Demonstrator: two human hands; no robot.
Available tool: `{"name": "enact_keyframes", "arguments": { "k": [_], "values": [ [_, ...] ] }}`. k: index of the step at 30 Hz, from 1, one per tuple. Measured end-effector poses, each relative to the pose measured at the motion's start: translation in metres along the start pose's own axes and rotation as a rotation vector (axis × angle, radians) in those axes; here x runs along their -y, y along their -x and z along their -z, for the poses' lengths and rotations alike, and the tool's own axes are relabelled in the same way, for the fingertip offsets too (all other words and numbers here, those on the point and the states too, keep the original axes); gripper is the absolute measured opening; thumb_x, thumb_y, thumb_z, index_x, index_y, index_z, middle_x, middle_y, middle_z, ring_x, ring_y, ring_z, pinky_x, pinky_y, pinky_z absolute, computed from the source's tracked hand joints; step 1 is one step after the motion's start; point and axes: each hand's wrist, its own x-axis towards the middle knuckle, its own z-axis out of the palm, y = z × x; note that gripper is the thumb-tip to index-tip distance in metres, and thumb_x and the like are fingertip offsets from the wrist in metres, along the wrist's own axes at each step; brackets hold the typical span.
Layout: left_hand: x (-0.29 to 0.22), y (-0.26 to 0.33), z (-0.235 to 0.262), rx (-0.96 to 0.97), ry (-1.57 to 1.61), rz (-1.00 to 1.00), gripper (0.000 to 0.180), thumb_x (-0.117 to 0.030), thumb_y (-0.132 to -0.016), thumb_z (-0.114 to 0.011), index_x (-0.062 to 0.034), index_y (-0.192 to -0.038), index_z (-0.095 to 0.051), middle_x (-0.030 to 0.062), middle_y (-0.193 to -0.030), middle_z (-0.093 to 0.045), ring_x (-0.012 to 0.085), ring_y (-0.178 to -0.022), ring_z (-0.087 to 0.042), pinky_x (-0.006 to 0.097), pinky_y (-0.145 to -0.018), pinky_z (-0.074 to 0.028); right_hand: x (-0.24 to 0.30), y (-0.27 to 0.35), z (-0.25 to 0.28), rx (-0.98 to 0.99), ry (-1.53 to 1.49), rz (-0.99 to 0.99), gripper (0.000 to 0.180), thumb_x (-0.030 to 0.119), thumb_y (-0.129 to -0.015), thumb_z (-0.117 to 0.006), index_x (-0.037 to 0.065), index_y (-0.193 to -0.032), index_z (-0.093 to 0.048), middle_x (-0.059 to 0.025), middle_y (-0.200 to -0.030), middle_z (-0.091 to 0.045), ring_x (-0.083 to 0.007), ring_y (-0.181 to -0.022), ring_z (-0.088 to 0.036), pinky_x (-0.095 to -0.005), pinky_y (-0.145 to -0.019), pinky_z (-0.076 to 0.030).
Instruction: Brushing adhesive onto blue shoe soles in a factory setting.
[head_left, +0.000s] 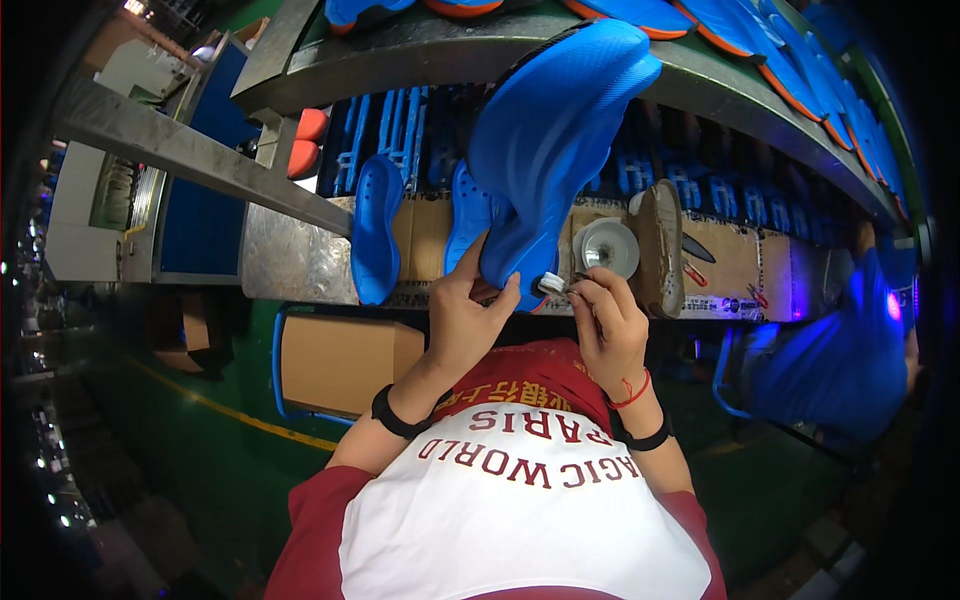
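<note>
My left hand (pixel 462 315) grips the near end of a large blue shoe sole (pixel 550 130), its thumb and fingers closed around it. The sole stands tilted up and away over the bench, its wide end toward the far conveyor. At the sole's near right edge, my right hand (pixel 612 325) pinches a small brush (pixel 552 284) with a white head. Its handle is mostly hidden by my fingers. Just beyond that hand sits a white bowl (pixel 608 247). Two more blue soles, one at the left (pixel 376 230) and one partly behind the held sole (pixel 466 215), lie on the bench.
A brown sole-shaped piece (pixel 658 250) lies right of the bowl, beside a dark blade (pixel 697 248) and red-handled tools (pixel 694 274). Blue soles with orange edges (pixel 730 30) line the raised metal conveyor (pixel 400 60). A cardboard box (pixel 348 360) stands below the bench.
</note>
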Motion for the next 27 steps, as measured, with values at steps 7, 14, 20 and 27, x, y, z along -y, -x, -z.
{"name": "enact_keyframes", "arguments": {
  "k": [7,14,20,27],
  "values": [
    [-0.0016,0.0018,0.0037,-0.023,-0.007,-0.009,0.050,0.002,-0.081,-0.062,0.0067,-0.129,-0.046,0.0157,-0.089,-0.069,0.0181,-0.082,-0.069,0.028,-0.074,-0.055,0.0037,-0.0001,-0.0017,0.030,-0.096,-0.044,0.013,-0.005,-0.079,-0.064,-0.002,-0.090,-0.061,-0.0151,-0.093,-0.062,-0.0265,-0.068,-0.063,-0.0300,-0.058,-0.050],
    [0.0018,0.0007,0.0061,-0.025,-0.008,-0.031,0.051,0.001,-0.081,-0.062,0.0081,-0.129,-0.045,0.0169,-0.088,-0.068,0.0193,-0.081,-0.069,0.029,-0.073,-0.055,0.0038,-0.0024,-0.0051,0.016,-0.119,-0.057,0.013,-0.005,-0.079,-0.064,-0.002,-0.090,-0.061,-0.0143,-0.092,-0.062,-0.0269,-0.069,-0.063,-0.0301,-0.059,-0.050],
    [0.0011,0.0015,0.0070,-0.016,-0.018,-0.010,0.051,0.000,-0.081,-0.063,0.0084,-0.128,-0.045,0.0168,-0.087,-0.068,0.0194,-0.081,-0.069,0.029,-0.073,-0.055,0.0032,-0.0038,-0.0077,-0.021,0.037,0.029,0.015,-0.004,-0.076,-0.066,-0.002,-0.090,-0.061,-0.0138,-0.091,-0.062,-0.0286,-0.071,-0.064,-0.0326,-0.060,-0.050],
    [0.0048,0.0022,0.0039,-0.028,0.017,-0.010,0.050,0.000,-0.080,-0.064,0.0074,-0.126,-0.047,0.0155,-0.087,-0.068,0.0185,-0.080,-0.069,0.028,-0.071,-0.055,0.0009,-0.0016,-0.0040,-0.023,0.117,0.040,0.015,-0.003,-0.076,-0.066,-0.001,-0.090,-0.061,-0.0150,-0.092,-0.062,-0.0300,-0.072,-0.064,-0.0331,-0.062,-0.051]
  ]
}}
